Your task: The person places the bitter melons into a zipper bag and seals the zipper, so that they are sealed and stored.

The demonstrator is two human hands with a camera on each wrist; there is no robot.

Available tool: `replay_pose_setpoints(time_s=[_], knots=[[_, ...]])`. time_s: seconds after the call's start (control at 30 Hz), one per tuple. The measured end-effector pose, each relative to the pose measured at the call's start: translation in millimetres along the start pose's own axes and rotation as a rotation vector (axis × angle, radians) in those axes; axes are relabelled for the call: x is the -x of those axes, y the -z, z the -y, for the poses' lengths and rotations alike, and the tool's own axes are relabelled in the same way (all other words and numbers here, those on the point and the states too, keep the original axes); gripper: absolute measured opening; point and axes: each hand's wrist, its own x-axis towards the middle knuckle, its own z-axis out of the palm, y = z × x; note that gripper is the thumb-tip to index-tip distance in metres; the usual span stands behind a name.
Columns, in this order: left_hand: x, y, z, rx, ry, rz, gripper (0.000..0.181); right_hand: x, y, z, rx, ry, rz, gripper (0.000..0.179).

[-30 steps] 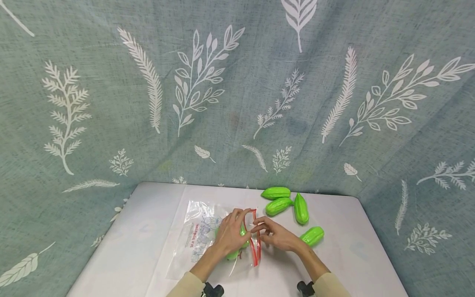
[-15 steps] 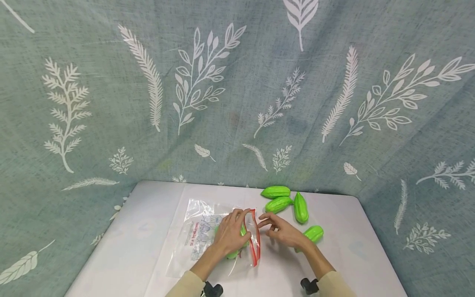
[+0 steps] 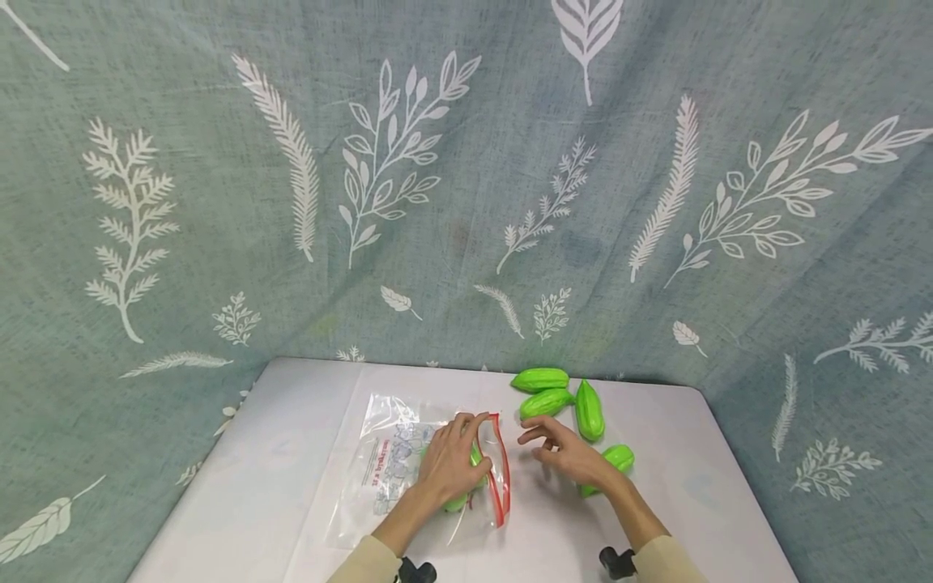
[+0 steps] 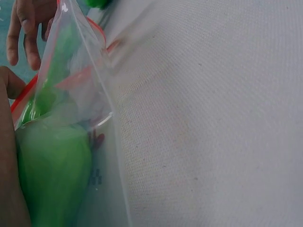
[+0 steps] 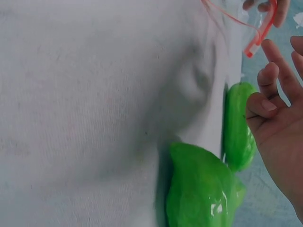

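A clear zip bag [image 3: 372,502] with a red-edged mouth lies on the white table, its mouth turned right. Green ridged gourds [image 4: 54,165] show through its plastic. My left hand [image 3: 450,461] lies over the bag and grips it near the mouth, fingers at the far end of the red strip and thumb on the nearer part. The mouth gapes. My right hand [image 3: 572,457] hovers to the right of the bag, fingers loosely bent, holding nothing. Beneath its wrist, partly covered, is a loose green gourd [image 3: 618,458], also in the right wrist view.
Toward the back of the table [image 3: 678,486] lie three more green gourds: one at the rear [image 3: 541,379], one just in front of it [image 3: 547,402], and one to their right [image 3: 590,411]. A leaf-patterned cloth [image 3: 452,202] hangs behind and along both sides.
My right hand has drawn away from the red bag mouth, moving right. My left hand has kept its place on the bag.
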Motion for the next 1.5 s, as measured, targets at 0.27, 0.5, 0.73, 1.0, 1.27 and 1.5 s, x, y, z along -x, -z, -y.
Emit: replay_pose_setpoints(time_s=[0.27,0.5,0.73,1.0,1.27,1.5], knots=[[1.8,-2.6,1.3,0.006,0.0,0.001,0.074,0.7,6,-21,0.061,0.006,-0.09,0.039],[1.9,-3.6,2.6,-0.01,0.0,0.006,0.074,1.1,15,-37,0.057,-0.007,-0.091,0.041],[1.8,-2.2,1.2,-0.007,0.0,0.008,0.073,4.8,23,-39,0.089,-0.042,-0.123,0.041],[1.3,-2.7,1.1,-0.016,-0.01,-0.009,0.074,8.8,38,-39,0.153,-0.135,-0.167,0.044],[1.4,-1.9,2.5,-0.012,0.002,0.028,0.074,12.5,51,-45,0.177,-0.141,-0.224,0.04],[1.8,-1.4,2.3,-0.024,0.005,0.042,0.074,15.3,60,-48,0.181,-0.194,-0.273,0.039]])
